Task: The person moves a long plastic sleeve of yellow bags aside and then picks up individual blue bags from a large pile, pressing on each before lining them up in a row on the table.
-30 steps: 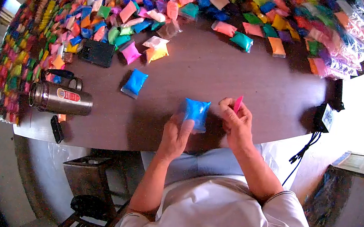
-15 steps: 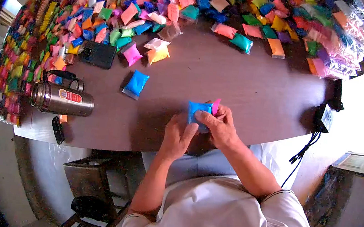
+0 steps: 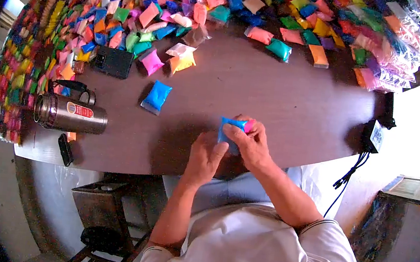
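Observation:
A small blue packet (image 3: 224, 135), apparently soft, is held between my two hands over the front part of the table. My right hand (image 3: 253, 146) is closed on it, thumb pressed across its face. A bit of a pink packet (image 3: 249, 126) shows at the right fingers, the rest of it hidden. My left hand (image 3: 204, 158) grips the lower left side of the blue packet, its thumb pointing up and its fingertips partly hidden. Another blue packet (image 3: 156, 97) lies flat on the table to the left.
Heaped colourful packets (image 3: 183, 8) cover the back and left of the brown table (image 3: 288, 104). A steel flask (image 3: 77, 115) lies on its side at left, near a black box (image 3: 113, 62). A black-and-white device (image 3: 373, 136) with cables sits at the right edge.
The blue packet between my hands is tilted slightly differently, and less of the pink packet sticks up at my right fingers. My hands have barely shifted.

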Motion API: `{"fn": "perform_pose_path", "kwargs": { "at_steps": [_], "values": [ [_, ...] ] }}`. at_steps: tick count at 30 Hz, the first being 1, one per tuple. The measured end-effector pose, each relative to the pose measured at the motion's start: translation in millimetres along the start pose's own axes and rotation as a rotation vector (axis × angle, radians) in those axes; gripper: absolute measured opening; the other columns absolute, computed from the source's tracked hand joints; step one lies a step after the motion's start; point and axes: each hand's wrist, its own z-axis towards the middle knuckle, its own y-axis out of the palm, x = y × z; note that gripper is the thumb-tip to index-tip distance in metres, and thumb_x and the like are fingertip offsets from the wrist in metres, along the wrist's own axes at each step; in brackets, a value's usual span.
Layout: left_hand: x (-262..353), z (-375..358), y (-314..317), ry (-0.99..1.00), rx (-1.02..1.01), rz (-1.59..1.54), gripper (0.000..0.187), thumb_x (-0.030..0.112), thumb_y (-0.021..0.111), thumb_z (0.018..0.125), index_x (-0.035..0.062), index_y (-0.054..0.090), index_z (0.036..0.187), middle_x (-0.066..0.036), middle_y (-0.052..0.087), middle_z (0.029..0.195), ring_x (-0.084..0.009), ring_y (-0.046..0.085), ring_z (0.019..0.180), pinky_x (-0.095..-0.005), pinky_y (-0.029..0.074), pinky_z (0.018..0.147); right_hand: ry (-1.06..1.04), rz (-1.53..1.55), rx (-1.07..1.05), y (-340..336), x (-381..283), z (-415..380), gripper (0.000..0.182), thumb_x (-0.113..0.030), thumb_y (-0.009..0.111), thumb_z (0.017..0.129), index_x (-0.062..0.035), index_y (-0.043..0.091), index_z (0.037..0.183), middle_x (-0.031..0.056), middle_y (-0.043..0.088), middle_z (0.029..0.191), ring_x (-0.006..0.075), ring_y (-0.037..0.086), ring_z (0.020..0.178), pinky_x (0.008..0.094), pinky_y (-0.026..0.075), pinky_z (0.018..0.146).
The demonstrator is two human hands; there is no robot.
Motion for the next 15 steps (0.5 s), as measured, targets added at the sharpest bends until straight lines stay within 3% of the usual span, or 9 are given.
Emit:
{"fn": "perform_pose_path", "kwargs": {
  "at_steps": [3,5,11,15],
  "values": [
    [-2,-1,-1,-0.077,0.027,-0.056,0.032,0.031,0.053,0.095,0.0012,0.059,0.104,-0.009,0.062,0.086,-0.0179,0.059,0.080,-0.0333,0.047,0.073,0.116,-0.006,0.092,11,-22,-5,0.016,-0.020,0.066,0.089,-0.0051,0.060,0.084,-0.0068,0.054,0.073,0.0038,0.046,0.067,0.0216,0.038,0.057],
    [-4,-1,-3,-0.107,0.028,-0.060,0.032,0.031,0.054,0.095,0.0010,0.059,0.105,-0.008,0.062,0.087,-0.0161,0.059,0.079,-0.0319,0.047,0.072,0.210,-0.005,-0.031,3,-31,-11,0.017,-0.021,0.067,0.088,-0.0059,0.060,0.083,-0.0076,0.053,0.072,0.0037,0.045,0.066,0.0218,0.037,0.056],
    [-3,-2,-1,-0.072,-0.004,-0.065,0.032,0.030,0.054,0.095,0.0005,0.058,0.107,-0.008,0.062,0.093,-0.0153,0.060,0.081,-0.0305,0.049,0.072,0.153,-0.183,0.000,-5,-19,-11,0.016,-0.018,0.067,0.087,-0.0060,0.059,0.080,-0.0073,0.054,0.072,0.0039,0.045,0.065,0.0222,0.037,0.056],
    [-3,-2,0,-0.075,0.007,-0.063,0.032,0.030,0.055,0.095,0.0005,0.059,0.106,-0.008,0.062,0.092,-0.0152,0.060,0.080,-0.0318,0.049,0.070,0.102,-0.039,-0.001,-2,-12,-6,0.015,-0.017,0.068,0.087,-0.0063,0.059,0.079,-0.0073,0.053,0.071,0.0038,0.044,0.065,0.0221,0.036,0.055]
  ]
}}
